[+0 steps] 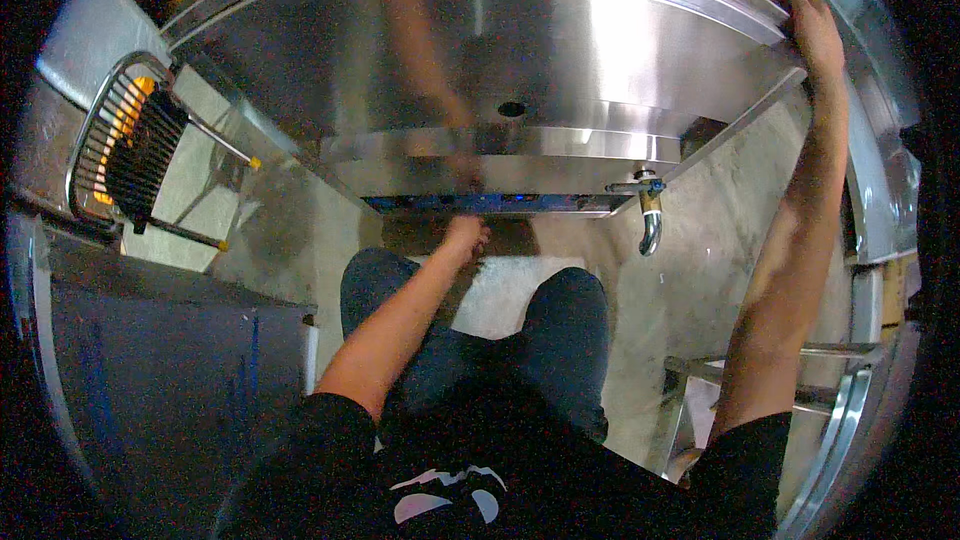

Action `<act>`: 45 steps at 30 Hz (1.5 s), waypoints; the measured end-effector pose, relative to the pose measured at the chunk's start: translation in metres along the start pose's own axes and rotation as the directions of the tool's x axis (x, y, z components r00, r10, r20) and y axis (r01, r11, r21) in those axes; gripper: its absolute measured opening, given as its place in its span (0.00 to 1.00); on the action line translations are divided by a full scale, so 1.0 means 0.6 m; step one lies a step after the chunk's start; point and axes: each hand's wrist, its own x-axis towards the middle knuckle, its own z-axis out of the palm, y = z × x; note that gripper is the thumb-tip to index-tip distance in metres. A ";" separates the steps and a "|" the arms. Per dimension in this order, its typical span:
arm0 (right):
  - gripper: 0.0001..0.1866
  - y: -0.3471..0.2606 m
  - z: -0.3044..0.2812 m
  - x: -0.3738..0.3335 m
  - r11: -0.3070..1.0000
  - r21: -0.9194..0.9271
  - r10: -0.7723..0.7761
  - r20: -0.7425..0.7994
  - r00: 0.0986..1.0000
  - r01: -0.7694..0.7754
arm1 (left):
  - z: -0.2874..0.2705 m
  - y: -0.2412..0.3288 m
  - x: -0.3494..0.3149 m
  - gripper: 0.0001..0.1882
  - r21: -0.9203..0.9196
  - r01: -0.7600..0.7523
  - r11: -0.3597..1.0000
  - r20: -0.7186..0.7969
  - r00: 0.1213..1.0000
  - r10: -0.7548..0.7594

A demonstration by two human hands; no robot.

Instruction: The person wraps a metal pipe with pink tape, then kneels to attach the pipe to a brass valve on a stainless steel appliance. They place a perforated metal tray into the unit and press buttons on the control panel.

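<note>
A large stainless steel appliance (pixel 330 70) stands in front of me, with a small dark round hole (pixel 512 110) in its front. Low along its underside runs a dark control strip (pixel 560 203) with small blue lights. My left hand (pixel 466 237) is just below this strip, between my knees, its fingers curled; whatever they may hold is too small to make out. Far up on the right, my right hand (pixel 815 32) grips the appliance's top corner edge. A valve with a bent metal drain pipe (pixel 651 230) hangs from the right underside.
To the left stands a black-slatted chair (pixel 145 155) with metal legs and something orange on it. A dark grey cabinet (pixel 170 370) is close on my left. Metal shelving (pixel 850 410) stands at my right, above the concrete floor (pixel 690 290).
</note>
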 end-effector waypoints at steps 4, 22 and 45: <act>0.26 -0.060 -0.009 -0.034 0.998 0.029 0.056 -0.029 0.998 -0.055 | 0.107 -0.059 0.029 0.29 0.757 -0.255 0.601 0.053 0.941 0.333; 0.22 -0.099 -0.005 -0.062 0.996 0.086 0.036 -0.139 0.990 -0.025 | 0.171 -0.054 0.122 0.36 0.852 -0.234 0.469 -0.113 0.792 0.600; 0.23 -0.053 -0.010 -0.042 0.882 0.340 0.272 0.200 0.941 -0.327 | 0.012 -0.111 -0.194 0.28 0.830 -0.230 0.508 0.349 0.925 -0.152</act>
